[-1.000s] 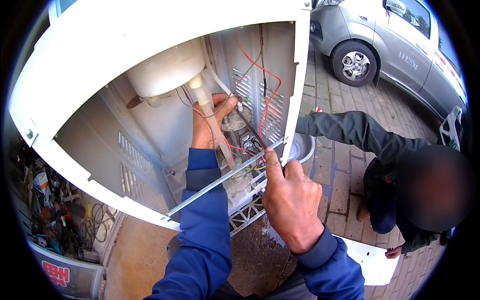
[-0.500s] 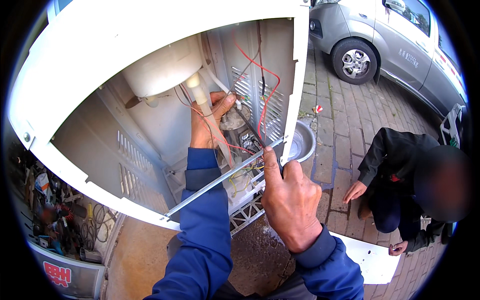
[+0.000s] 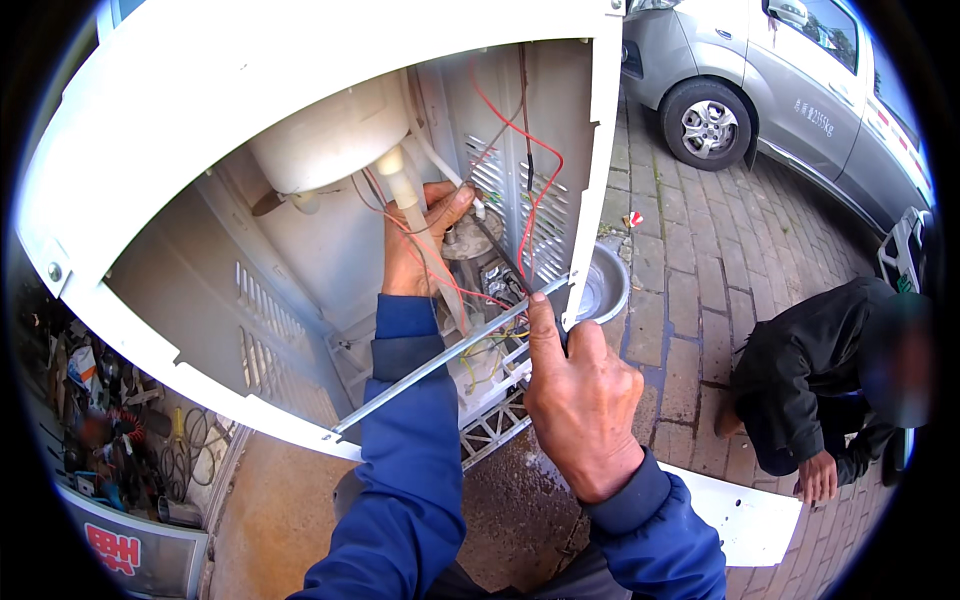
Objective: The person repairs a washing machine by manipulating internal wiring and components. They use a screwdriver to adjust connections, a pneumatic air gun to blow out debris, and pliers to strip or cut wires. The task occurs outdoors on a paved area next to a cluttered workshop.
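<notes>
As right fingers [image 3: 546,330] grip dark rod [image 3: 511,264], left fingers [image 3: 452,208] bent, hold unclear, open cabinet edge [image 3: 586,200] near

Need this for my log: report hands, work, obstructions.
Left hand inside white cabinet, at lower end of white hose; grip unclear. Right hand gripping dark slim tool, tip by round metal part. Metal rod crosses over left sleeve; red wire nearby.
</notes>
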`<action>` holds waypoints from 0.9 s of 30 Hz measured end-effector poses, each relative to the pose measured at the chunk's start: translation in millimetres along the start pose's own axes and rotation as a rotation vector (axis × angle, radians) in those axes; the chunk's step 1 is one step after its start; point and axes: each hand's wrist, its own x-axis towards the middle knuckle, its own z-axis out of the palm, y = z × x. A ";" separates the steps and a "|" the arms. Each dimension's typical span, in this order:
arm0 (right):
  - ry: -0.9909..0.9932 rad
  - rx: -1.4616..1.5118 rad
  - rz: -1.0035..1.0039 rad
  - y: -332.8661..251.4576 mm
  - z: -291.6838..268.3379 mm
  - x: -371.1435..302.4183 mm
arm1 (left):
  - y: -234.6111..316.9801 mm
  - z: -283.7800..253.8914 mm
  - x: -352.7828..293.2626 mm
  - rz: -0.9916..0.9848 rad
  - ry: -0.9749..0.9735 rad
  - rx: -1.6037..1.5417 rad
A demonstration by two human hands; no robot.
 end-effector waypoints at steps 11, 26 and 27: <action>-0.011 -0.009 0.010 -0.4 1.1 1.8 | -2.3 -2.6 5.7 -0.054 -0.026 0.018; -0.293 0.184 0.091 13.3 -33.3 27.3 | 4.7 -11.0 7.7 -0.033 -0.199 -0.051; -0.306 0.192 0.071 13.9 -35.4 28.4 | 8.0 -15.7 8.3 -0.064 -0.199 -0.053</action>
